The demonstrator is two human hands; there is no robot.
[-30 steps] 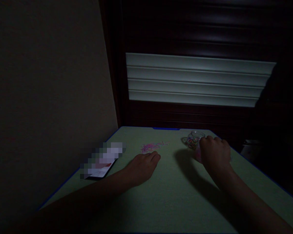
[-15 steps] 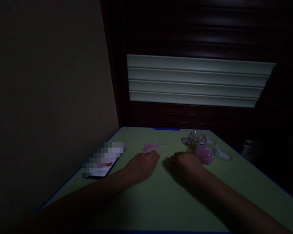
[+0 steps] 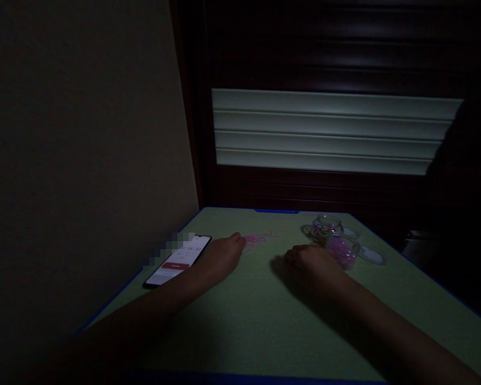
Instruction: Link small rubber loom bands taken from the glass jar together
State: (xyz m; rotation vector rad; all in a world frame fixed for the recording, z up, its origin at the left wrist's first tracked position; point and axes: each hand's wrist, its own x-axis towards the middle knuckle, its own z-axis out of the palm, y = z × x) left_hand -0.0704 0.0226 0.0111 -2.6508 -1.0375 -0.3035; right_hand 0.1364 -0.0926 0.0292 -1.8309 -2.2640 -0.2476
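Observation:
My left hand (image 3: 225,253) is at the near left edge of a loose pile of thin pink and purple elastic bands (image 3: 258,239). Its fingers are pressed together at the tips, and whatever they may hold is too small to see. To the right, my right hand (image 3: 309,263) is curled closed just above the table, its fingertips turned inward and what is in them hidden. Beside that hand stands a clear jar of pink elastic bands (image 3: 342,251). Behind it is a second clear jar (image 3: 324,229) with multicoloured bands inside.
A phone (image 3: 180,262) with a lit screen lies left of my left forearm. Two round lids (image 3: 372,255) lie right of the jars. The pale green table (image 3: 240,331) has a blue edge, with a wall (image 3: 104,133) on the left and dark panelling behind.
My left hand has moved left, to the near side of the pile, and more of the phone screen shows. My right hand stays closed in nearly the same place. The view has shifted slightly.

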